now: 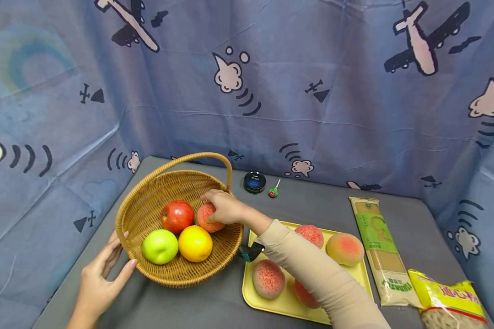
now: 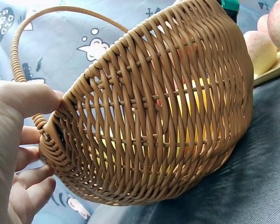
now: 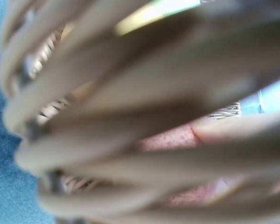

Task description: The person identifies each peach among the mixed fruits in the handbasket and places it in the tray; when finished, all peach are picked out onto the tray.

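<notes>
A wicker basket (image 1: pixel 177 277) with a tall arched handle stands on the left part of the table. At its left rim, my left hand (image 1: pixel 103 274) holds the edge between thumb and fingers; the left wrist view shows the thumb (image 2: pixel 39 97) against the woven rim. Inside the basket, my right hand (image 1: pixel 226 208) grips a reddish peach (image 1: pixel 206 216) near the right wall. Beside that peach lie a red apple (image 1: pixel 178 216), a green apple (image 1: pixel 160 246) and an orange (image 1: pixel 195 243). Blurred wicker strands hide most of the peach (image 3: pixel 172 139) in the right wrist view.
Right of the basket, a yellow tray (image 1: pixel 313 315) carries several peaches (image 1: pixel 345 249), partly covered by my right sleeve. Farther right lie a noodle pack (image 1: pixel 378 246) and a yellow pasta bag (image 1: pixel 448 299). Behind are a tuna can (image 1: pixel 254 182) and a lollipop (image 1: pixel 273 192).
</notes>
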A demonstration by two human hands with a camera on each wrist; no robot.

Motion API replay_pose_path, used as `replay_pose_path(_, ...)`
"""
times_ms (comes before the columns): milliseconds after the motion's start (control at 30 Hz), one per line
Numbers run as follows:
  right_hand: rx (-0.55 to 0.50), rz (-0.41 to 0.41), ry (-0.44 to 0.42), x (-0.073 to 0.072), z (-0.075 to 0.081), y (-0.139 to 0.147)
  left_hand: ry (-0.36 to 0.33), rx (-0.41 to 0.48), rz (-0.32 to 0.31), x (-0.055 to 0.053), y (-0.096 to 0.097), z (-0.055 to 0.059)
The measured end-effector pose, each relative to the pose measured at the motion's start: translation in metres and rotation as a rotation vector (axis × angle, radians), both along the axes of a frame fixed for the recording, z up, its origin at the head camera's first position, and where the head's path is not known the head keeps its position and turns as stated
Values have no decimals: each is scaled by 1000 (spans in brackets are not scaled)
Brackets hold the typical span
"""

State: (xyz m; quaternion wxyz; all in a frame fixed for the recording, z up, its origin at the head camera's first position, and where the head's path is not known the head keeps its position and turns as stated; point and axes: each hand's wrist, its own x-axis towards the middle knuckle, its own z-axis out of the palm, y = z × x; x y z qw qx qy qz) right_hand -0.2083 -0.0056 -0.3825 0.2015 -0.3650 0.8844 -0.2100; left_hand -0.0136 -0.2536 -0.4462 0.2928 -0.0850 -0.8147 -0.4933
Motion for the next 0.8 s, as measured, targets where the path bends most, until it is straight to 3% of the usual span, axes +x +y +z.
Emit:
replay_pose_path(333, 11, -28, -23, 1, 0, 0, 51, -16, -10, -2, 0, 1)
replay_pose_path(800, 11, -58, -92, -2, -4, 3, 15, -37, 9, -4, 0, 4)
